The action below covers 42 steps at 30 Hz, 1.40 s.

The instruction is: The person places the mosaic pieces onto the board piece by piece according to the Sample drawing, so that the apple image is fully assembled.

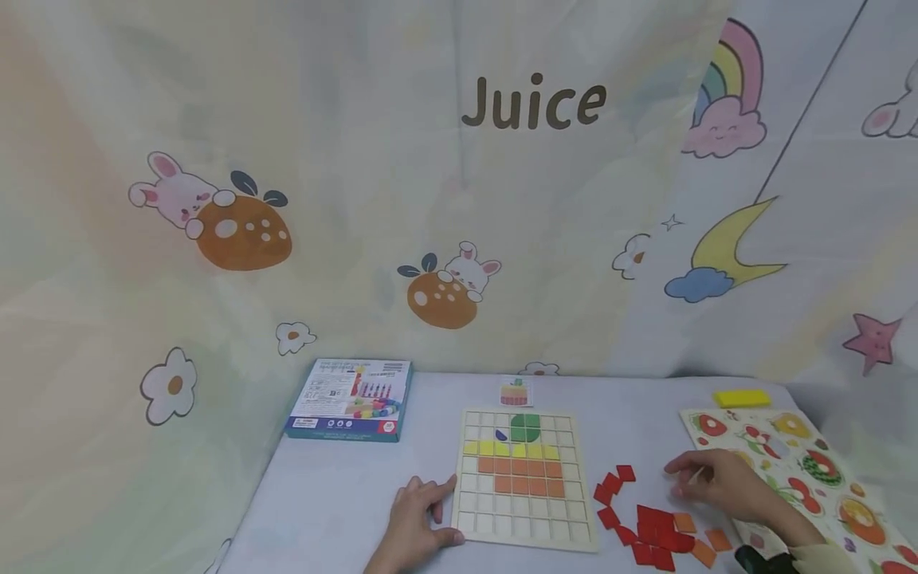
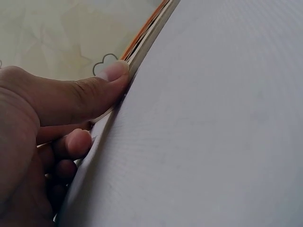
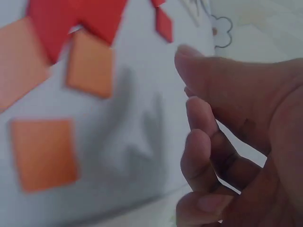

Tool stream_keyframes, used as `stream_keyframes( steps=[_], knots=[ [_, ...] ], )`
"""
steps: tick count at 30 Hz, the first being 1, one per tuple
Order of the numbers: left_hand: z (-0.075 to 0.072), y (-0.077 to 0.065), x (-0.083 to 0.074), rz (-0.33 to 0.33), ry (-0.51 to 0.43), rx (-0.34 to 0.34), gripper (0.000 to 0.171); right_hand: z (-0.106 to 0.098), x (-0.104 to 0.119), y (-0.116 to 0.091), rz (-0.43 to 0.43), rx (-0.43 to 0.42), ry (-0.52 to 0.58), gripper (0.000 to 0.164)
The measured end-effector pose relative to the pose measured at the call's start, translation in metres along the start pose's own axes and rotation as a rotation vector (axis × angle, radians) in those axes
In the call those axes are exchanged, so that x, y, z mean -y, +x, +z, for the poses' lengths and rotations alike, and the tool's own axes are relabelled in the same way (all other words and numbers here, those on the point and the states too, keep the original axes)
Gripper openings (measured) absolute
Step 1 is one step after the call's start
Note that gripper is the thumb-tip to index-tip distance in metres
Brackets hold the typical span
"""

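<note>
A pale wooden grid board (image 1: 516, 529) lies on the table, with green, purple, yellow and orange pieces set in its cells. My left hand (image 1: 416, 522) is at its left side, thumb at the near corner and index fingertip higher along the edge. In the left wrist view the thumb (image 2: 90, 97) rests against the board's edge. My right hand (image 1: 724, 482) hovers with loosely bent fingers and nothing between them. Below and left of it are loose red tiles (image 1: 654, 522) and a few orange tiles (image 1: 703, 552). The right wrist view shows an orange tile (image 3: 45, 153) near that hand.
A small picture card (image 1: 516, 392) stands behind the board. At the back left lies a flat box (image 1: 351, 399). A sheet with fruit pictures (image 1: 782, 446) covers the right side, partly under the right arm, and a yellow block (image 1: 742, 398) sits behind it. A printed cloth (image 1: 358, 199) hangs behind the table.
</note>
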<state>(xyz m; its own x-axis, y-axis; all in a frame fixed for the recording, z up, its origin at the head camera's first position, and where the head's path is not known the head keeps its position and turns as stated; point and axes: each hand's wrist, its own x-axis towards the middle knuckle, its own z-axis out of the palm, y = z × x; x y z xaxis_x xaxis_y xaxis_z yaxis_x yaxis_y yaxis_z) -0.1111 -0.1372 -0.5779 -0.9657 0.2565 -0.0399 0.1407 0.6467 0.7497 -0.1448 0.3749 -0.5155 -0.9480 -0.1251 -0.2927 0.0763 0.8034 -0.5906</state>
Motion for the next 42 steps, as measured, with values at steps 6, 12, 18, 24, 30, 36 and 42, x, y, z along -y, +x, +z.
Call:
stream_keyframes(
  steps=[6, 12, 18, 24, 30, 36, 42],
  knots=[
    [-0.005, -0.002, 0.003, 0.000, 0.004, -0.005, 0.086, 0.020, -0.010, -0.008, 0.135, 0.072, 0.049, 0.039],
    [-0.005, 0.001, 0.005, 0.021, 0.022, -0.019, 0.085, 0.028, -0.011, -0.009, 0.049, 0.098, 0.034, 0.023],
    [-0.003, 0.000, 0.007, 0.001, 0.013, -0.010, 0.086, 0.030, -0.002, -0.011, 0.068, 0.110, 0.023, 0.023],
    [0.000, -0.002, 0.005, 0.051, -0.012, -0.022, 0.084, 0.028, -0.008, -0.014, 0.067, 0.150, 0.024, 0.030],
    [0.000, -0.002, 0.004, 0.053, -0.017, -0.022, 0.085, 0.027, -0.006, -0.015, 0.014, 0.105, 0.078, 0.033],
    [-0.001, 0.001, 0.004, 0.046, 0.001, -0.026, 0.085, 0.029, 0.023, -0.005, 0.000, -0.029, 0.144, 0.034],
    [0.000, 0.002, 0.006, 0.014, -0.006, -0.004, 0.084, 0.048, 0.052, 0.010, -0.112, -0.101, 0.189, 0.034]
  ],
)
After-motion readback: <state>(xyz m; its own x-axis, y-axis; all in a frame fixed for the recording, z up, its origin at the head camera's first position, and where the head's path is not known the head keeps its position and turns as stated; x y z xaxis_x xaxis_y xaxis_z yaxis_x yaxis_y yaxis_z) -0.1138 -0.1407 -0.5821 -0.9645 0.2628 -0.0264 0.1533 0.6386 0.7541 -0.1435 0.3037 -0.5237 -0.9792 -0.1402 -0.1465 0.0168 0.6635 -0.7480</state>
